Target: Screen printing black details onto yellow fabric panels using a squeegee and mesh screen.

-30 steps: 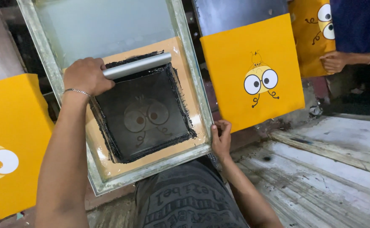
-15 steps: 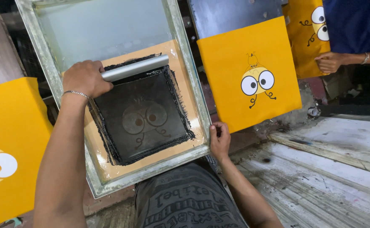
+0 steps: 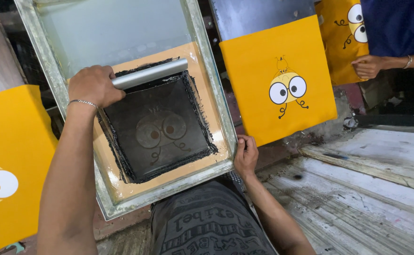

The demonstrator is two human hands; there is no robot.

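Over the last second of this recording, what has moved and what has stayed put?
Little changed. The left hand keeps its grip on the squeegee at the far edge of the inked screen; the right hand still holds the frame corner. A co-worker's hand shifted slightly on the far yellow cloth.

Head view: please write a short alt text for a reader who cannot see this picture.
A person's left hand holds a metal squeegee at the far end of an inky printing screen, while the right hand grips the frame. Yellow printed panels lie alongside; another person's hand touches one.
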